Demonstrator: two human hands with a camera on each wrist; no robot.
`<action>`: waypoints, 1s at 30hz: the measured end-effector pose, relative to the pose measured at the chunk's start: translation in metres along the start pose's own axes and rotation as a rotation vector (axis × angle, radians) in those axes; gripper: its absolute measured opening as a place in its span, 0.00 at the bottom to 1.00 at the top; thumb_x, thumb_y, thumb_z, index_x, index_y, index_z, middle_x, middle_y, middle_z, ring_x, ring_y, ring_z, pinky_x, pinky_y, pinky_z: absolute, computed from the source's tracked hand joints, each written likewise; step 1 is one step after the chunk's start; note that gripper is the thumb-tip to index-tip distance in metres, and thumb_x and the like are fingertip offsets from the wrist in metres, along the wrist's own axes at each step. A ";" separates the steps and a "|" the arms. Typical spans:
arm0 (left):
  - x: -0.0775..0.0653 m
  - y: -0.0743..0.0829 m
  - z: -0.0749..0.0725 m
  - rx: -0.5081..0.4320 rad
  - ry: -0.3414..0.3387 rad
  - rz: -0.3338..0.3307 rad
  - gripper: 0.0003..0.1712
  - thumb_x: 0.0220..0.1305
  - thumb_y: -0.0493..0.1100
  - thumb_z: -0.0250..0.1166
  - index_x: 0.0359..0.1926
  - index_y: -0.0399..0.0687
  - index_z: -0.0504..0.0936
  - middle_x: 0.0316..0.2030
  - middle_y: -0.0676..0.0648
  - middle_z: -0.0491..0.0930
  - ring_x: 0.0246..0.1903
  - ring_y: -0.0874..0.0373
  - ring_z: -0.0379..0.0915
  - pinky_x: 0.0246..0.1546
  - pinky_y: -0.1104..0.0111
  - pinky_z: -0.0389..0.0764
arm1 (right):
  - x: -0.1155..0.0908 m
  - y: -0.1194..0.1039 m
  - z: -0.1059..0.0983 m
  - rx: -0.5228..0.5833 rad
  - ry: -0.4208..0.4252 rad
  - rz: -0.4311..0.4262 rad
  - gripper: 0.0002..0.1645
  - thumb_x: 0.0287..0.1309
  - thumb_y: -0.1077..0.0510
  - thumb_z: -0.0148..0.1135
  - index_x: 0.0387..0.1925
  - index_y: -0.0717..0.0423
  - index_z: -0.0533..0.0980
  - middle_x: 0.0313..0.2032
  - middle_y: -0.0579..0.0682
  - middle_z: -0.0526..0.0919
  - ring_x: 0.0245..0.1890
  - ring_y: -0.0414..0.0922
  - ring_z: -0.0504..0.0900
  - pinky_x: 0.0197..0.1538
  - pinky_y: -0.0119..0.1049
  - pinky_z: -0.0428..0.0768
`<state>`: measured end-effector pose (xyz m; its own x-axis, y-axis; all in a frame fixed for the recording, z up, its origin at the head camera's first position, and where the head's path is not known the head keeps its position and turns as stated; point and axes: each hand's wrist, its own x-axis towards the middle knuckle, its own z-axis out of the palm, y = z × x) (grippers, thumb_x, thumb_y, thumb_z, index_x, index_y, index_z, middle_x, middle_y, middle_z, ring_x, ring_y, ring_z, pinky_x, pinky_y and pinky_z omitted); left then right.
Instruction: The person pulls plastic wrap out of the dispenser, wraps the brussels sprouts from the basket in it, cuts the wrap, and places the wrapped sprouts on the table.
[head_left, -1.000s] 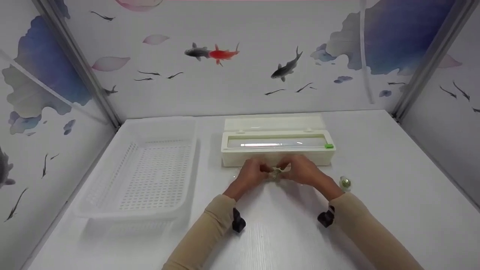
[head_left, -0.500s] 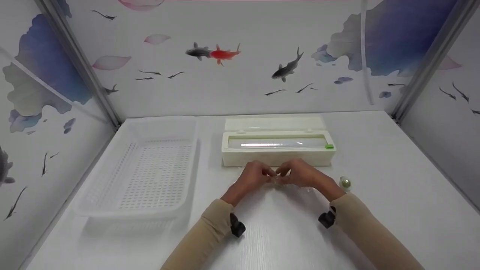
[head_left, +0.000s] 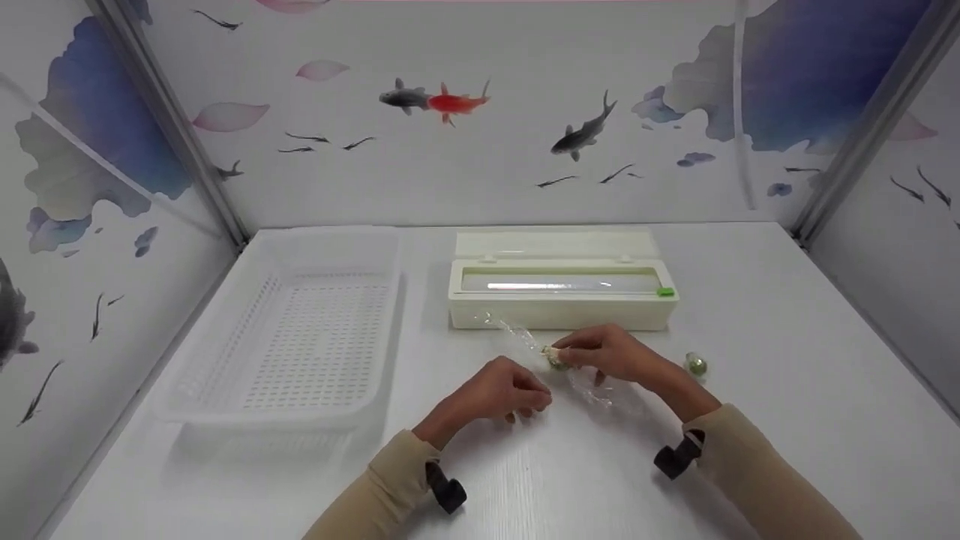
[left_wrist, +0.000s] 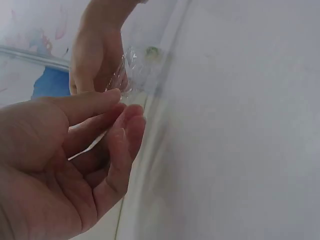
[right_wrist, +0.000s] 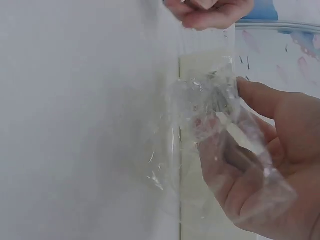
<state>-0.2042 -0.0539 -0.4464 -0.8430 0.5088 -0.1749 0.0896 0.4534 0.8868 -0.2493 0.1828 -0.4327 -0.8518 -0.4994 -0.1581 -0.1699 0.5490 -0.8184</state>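
My right hand [head_left: 611, 352] pinches a small greenish ball [head_left: 556, 358] wrapped in clear plastic film, between thumb and fingers. Loose twisted ends of the film [head_left: 596, 394] stick out on both sides of the ball; in the right wrist view the crumpled film [right_wrist: 215, 105] hangs over the fingers. Lower and to the left, my left hand [head_left: 499, 390] is loosely curled over the table. Its thumb and fingertips [left_wrist: 132, 112] come close together in the left wrist view, with nothing seen between them. A second wrapped greenish ball [head_left: 697, 365] lies beyond the right wrist.
Just behind the hands stands a cream cling film dispenser [head_left: 562, 313], lid raised, with a green slider [head_left: 665, 292] at its right end. On the left is a white perforated plastic basket [head_left: 397, 322]. Printed walls [head_left: 487, 187] enclose the table's back and sides.
Both hands were together at the ball; the left has let go and drawn back down and left. The right still holds the ball, whose film ends now show.
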 end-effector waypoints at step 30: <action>0.032 -0.004 0.019 -0.326 0.154 -0.121 0.16 0.62 0.41 0.72 0.49 0.40 0.87 0.40 0.43 0.89 0.33 0.56 0.87 0.29 0.68 0.88 | -0.021 0.013 0.023 0.239 0.013 0.214 0.27 0.59 0.42 0.70 0.49 0.59 0.83 0.39 0.49 0.89 0.32 0.42 0.86 0.37 0.36 0.88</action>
<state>-0.2216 -0.0254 -0.4635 -0.9090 0.3390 -0.2424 -0.1680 0.2342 0.9576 -0.2220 0.1855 -0.4525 -0.8622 -0.3800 -0.3350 0.1341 0.4666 -0.8743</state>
